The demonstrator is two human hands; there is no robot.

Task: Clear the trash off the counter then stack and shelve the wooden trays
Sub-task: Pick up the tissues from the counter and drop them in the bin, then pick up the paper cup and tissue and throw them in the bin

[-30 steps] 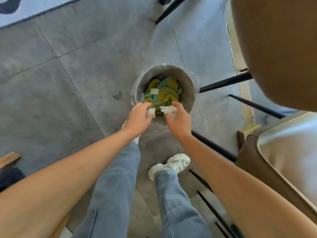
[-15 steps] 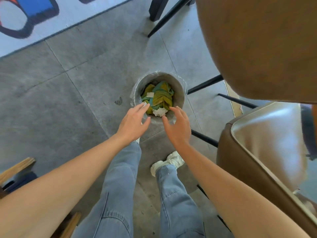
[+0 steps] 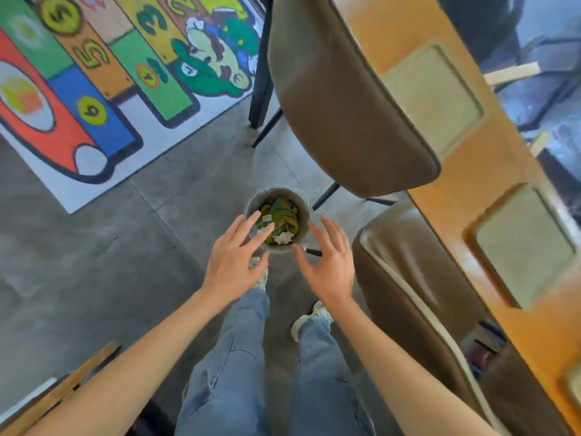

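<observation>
A small round trash bin (image 3: 301, 201) stands on the grey floor below me, holding green and yellow wrappers and white crumpled paper (image 3: 284, 237). My left hand (image 3: 234, 262) hovers open over the bin's left rim, fingers spread and empty. My right hand (image 3: 328, 262) is open too, just right of the bin, holding nothing. On the orange counter (image 3: 465, 184) at the right lie two pale wooden trays, one further away (image 3: 432, 96) and one nearer (image 3: 525, 247).
Two brown padded chairs, one further away (image 3: 345, 108) and one nearer (image 3: 418, 309), stand between the bin and the counter, with black legs near the bin. A colourful printed rug (image 3: 103, 77) covers the floor at the upper left. A wooden edge (image 3: 63, 388) shows at the lower left.
Both hands let go of the white crumpled paper, which now lies in the bin, and have opened and pulled back. My view has lifted, bringing the counter, trays and rug into sight.
</observation>
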